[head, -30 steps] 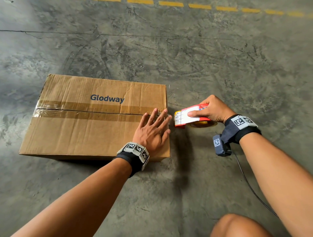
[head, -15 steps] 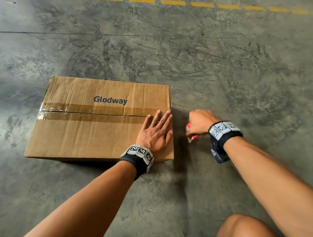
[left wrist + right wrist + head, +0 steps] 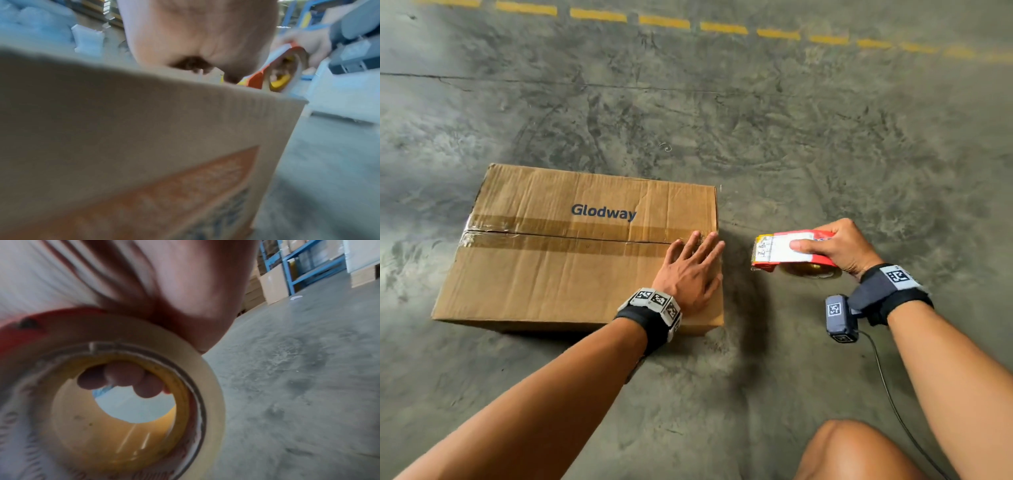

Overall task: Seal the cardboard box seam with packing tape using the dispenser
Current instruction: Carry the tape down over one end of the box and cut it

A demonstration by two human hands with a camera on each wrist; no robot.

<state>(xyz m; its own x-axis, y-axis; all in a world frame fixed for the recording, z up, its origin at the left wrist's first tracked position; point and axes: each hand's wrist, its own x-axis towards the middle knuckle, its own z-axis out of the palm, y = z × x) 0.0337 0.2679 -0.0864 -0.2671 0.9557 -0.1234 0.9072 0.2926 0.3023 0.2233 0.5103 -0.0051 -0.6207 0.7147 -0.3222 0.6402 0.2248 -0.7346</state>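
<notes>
Left hand [image 3: 690,274] fingers [image 3: 705,245] flat on cardboard box [image 3: 558,274], right hand [image 3: 839,248] fingers curled round tape dispenser [image 3: 784,251] beside it

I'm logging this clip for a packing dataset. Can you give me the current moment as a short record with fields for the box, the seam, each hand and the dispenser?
box: cardboard box on the concrete floor, printed "Glodway"
seam: tape runs along it; the right end lies under the fingers
left hand: left hand flat on the box top at its right end, fingers straight
right hand: right hand grips the tape dispenser
dispenser: red, held off the box, to its right
</notes>
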